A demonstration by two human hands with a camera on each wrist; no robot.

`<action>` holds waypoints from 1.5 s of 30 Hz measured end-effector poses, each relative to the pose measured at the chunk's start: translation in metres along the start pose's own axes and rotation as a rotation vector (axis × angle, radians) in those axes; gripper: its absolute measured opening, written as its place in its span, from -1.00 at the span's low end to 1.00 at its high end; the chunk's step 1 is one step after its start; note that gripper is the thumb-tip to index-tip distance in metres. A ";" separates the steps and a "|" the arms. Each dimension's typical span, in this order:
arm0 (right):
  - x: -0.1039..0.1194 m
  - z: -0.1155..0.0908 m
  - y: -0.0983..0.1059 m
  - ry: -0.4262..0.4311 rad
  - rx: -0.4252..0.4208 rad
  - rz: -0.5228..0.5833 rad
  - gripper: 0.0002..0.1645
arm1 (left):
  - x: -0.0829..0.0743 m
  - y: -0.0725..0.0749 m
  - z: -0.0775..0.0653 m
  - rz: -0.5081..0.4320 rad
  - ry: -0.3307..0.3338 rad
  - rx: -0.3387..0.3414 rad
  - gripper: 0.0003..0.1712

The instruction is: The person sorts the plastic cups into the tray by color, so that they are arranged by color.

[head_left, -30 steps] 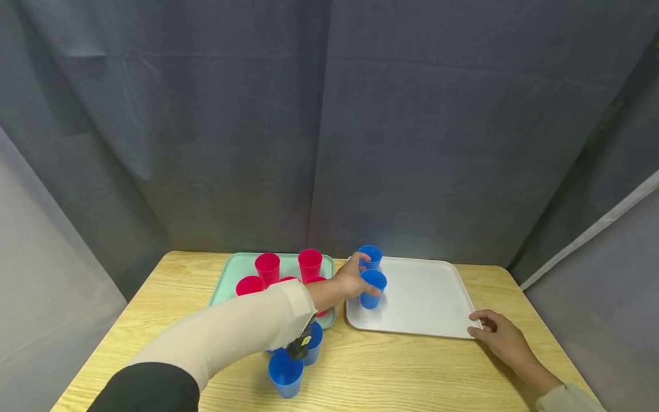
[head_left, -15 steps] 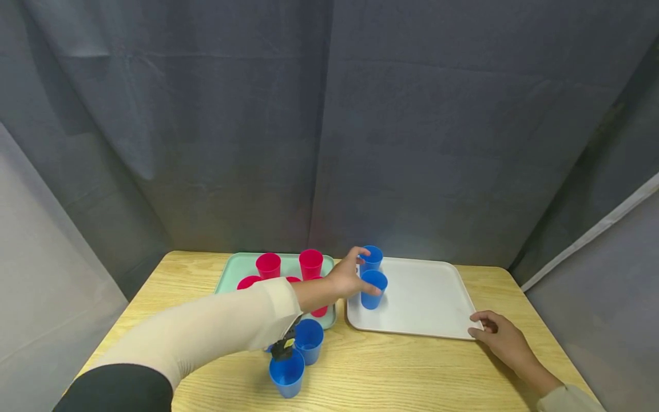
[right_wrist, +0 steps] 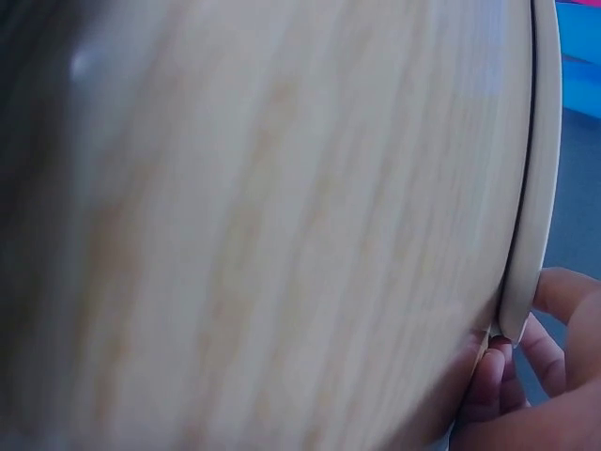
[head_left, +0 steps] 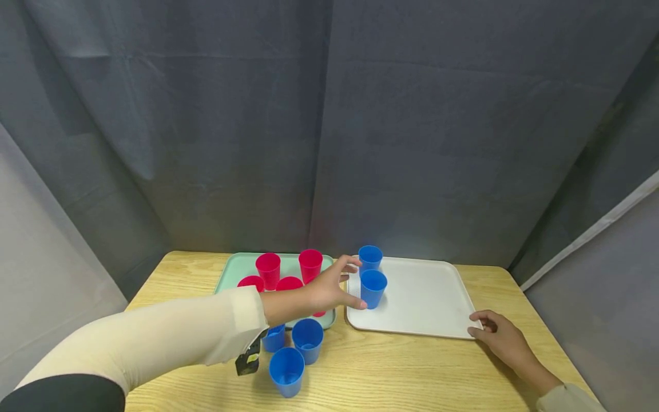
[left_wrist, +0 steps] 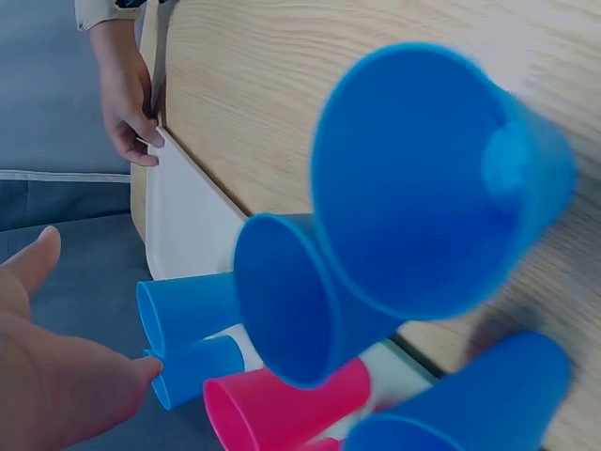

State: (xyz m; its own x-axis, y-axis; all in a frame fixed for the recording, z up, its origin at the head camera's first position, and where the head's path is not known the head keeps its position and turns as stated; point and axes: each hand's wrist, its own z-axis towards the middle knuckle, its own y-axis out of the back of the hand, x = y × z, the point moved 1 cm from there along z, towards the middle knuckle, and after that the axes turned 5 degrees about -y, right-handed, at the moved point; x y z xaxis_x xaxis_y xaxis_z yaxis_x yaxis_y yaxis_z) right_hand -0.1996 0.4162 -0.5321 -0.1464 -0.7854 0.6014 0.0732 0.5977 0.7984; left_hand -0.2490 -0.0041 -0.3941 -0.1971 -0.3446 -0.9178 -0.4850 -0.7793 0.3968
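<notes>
1. While the left hand (head_left: 329, 289) hung beside the white tray (head_left: 422, 294), its fingers were spread with the thumb well apart, so it had hold of nothing. Couldn't tell if the thumb tip touched a cup.
2. That tray held two blue cups (head_left: 373, 289), upright, one behind the other at its left end.
3. The right hand (head_left: 501, 341) pinched the tray's near right corner, digits on both sides of the rim.
4. The green tray (head_left: 235, 269) had a bunch of upright red cups (head_left: 268, 270) on it. Exact count was anyone's guess, since the left arm covered some; one was just a red sliver below the wrist.
5. Three more blue ones (head_left: 286, 372) stood upright on the table (head_left: 391, 372), close together, in front of the green tray.
6. Cups looked like smooth plastic, wider at the mouth; both trays had rounded corners. The tabletop had pale wood grain, and creased dark grey cloth (head_left: 242, 143) hung behind.
7. The right wrist view was mostly blurry grain, with blue shapes cut off at the top right corner.
</notes>
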 end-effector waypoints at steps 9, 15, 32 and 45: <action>-0.001 -0.001 0.000 0.001 0.009 -0.002 -0.51 | 0.006 0.018 -0.026 0.097 -0.029 0.023 -0.09; -0.001 -0.001 0.001 0.003 -0.002 -0.008 -0.53 | 0.013 0.032 -0.042 0.163 -0.054 0.039 -0.08; 0.002 -0.004 0.002 0.000 -0.009 0.003 -0.53 | 0.045 0.085 -0.092 0.246 -0.075 -0.054 -0.10; 0.002 -0.004 0.001 -0.012 0.006 0.002 -0.51 | 0.079 0.099 -0.119 0.128 -0.015 -0.075 -0.11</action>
State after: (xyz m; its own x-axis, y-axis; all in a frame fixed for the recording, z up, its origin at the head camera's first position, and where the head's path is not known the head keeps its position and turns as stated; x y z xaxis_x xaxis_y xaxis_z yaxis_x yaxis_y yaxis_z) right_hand -0.1962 0.4148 -0.5297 -0.1581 -0.7823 0.6025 0.0678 0.6001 0.7970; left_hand -0.2109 -0.1707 -0.4261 -0.2656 -0.4362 -0.8598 -0.3907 -0.7666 0.5096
